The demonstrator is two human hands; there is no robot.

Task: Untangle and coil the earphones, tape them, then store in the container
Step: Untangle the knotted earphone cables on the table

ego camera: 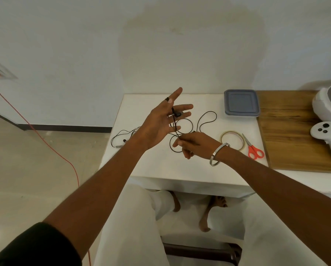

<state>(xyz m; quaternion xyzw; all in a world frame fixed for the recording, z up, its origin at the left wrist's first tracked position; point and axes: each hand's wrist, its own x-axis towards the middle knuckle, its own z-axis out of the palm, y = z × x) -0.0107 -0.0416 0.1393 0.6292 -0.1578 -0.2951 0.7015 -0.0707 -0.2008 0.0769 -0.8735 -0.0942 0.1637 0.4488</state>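
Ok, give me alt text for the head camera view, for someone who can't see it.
Seen from above, a person's raised left hand, fingers spread, has a black earphone cable looped over them while the right hand pinches the cable above a white table. A tape roll, red scissors and a lidded container sit to the right.

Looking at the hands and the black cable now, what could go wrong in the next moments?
1. The earphone cable lies in crossing loops on the white table; the right hand, which pinches it, could tighten a knot by pulling.
2. The left hand has straight, spread fingers, so the wound turns may slip off.
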